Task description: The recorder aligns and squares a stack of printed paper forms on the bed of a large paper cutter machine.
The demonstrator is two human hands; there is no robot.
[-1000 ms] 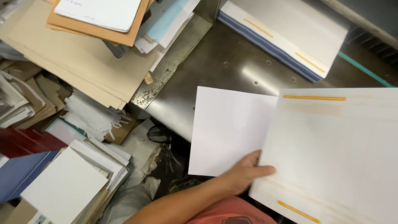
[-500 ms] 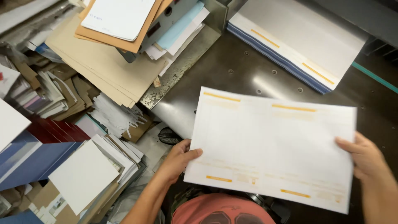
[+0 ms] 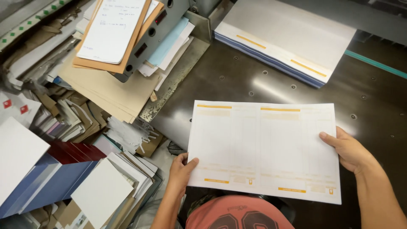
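From the head camera, both hands hold one wide printed sheet [image 3: 263, 150] flat above the dark metal bench [image 3: 237, 85]. The left hand [image 3: 181, 171] pinches the sheet's lower left corner, thumb on top, fingers [image 3: 191, 163] closed on the paper. The right hand [image 3: 349, 150] grips the right edge — thumb laid over the face, the other fingers hidden beneath. The sheet is white with orange bars and faint form lines, printed as two panels side by side.

No real container shows; the paper lies in piles. A ream [image 3: 284, 40] of matching sheets sits at the bench's far edge, well apart from the held sheet, with bare metal between them. Left of the bench, a clipboard [image 3: 114, 36] with a written page rests on brown card [image 3: 110, 89] and pale blue sheets [image 3: 171, 40]. Lower left, off the bench, stand crowded stacks — blue covers [image 3: 55, 184], white boards [image 3: 99, 193], paper strips [image 3: 127, 133].

The sheet's near edge overhangs the bench front, above the person's red shirt [image 3: 237, 214]. Open room lies on the bench to the right and beyond the sheet.
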